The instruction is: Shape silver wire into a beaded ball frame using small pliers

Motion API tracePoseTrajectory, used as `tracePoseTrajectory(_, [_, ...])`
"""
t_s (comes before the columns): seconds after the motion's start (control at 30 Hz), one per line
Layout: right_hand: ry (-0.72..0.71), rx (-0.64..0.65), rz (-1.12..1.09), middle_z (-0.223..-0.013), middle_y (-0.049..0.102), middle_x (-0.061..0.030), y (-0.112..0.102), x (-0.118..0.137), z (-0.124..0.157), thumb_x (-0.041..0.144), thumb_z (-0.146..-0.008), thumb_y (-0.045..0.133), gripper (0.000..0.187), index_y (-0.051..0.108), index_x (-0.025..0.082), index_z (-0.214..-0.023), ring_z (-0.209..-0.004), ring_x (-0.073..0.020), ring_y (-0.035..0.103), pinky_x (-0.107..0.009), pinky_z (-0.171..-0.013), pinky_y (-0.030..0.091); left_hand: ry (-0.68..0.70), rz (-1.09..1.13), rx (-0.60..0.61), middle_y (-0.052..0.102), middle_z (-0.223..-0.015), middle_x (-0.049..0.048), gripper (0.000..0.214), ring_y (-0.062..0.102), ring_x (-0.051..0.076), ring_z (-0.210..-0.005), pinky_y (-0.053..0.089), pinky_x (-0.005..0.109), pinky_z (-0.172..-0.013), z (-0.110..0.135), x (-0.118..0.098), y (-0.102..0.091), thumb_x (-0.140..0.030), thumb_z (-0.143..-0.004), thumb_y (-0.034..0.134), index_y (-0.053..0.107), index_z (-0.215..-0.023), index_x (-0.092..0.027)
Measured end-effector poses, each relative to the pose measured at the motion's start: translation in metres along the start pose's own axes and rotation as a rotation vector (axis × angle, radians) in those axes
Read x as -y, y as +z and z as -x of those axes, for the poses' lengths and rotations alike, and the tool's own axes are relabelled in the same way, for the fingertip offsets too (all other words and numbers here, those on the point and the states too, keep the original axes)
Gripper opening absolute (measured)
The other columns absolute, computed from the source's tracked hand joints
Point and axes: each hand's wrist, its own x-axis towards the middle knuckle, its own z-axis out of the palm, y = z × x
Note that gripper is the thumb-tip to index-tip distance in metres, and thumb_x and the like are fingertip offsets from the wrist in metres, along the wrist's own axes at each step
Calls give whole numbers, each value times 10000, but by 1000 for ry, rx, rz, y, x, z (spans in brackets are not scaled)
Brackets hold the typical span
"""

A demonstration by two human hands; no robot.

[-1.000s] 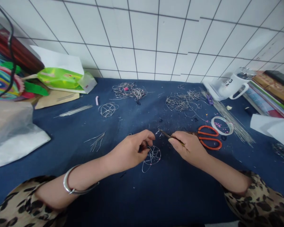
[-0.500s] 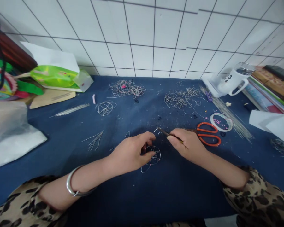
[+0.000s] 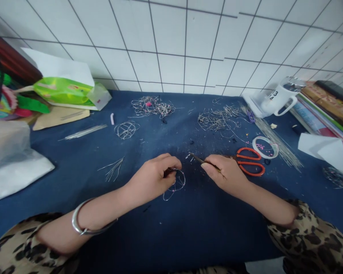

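Observation:
My left hand [image 3: 153, 177] is closed on a small round wire frame [image 3: 175, 183] with tiny pink beads, held just above the blue cloth [image 3: 188, 228]. My right hand [image 3: 227, 173] pinches a thin dark tool [image 3: 198, 160] whose tip points left, toward some small wire bits. The two hands are a short gap apart at the middle of the table. A silver bangle [image 3: 81, 224] sits on my left wrist.
Orange-handled scissors [image 3: 250, 161] lie right of my right hand, beside a white ring dish with pink beads [image 3: 265, 147]. Wire tangles [image 3: 218, 120], another wire tangle [image 3: 153, 106], a wire ball [image 3: 126, 129], straight wire bundles [image 3: 84, 132], a white mug [image 3: 277, 101], books [image 3: 326, 110] and bags [image 3: 65, 89] surround the work area.
My left hand has drawn the wire frame slightly left and tilted it up. My right hand with the tool has stayed almost still.

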Motion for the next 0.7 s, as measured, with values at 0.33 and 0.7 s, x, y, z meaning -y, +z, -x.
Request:
tracePoseTrajectory(0.33, [21, 7, -81, -645, 510, 23, -6, 1, -2, 354, -906, 372, 279, 522, 180, -747, -612, -94, 476, -230, -595, 314, -92, 164, -51, 462, -783, -12, 131, 467, 90, -615, 422, 218, -560, -2, 0, -4, -84, -766, 461, 540, -772, -189])
tracePoseTrajectory(0.7, [16, 10, -71, -652, 528, 10, -5, 1, -2, 360, -905, 363, 288, 537, 180, -762, -620, -105, 485, -238, -595, 322, -32, 66, -177, 481, -884, 14, 131, 482, 74, -587, 438, 225, -554, 3, -3, -2, -90, -775, 482, 547, -808, -199])
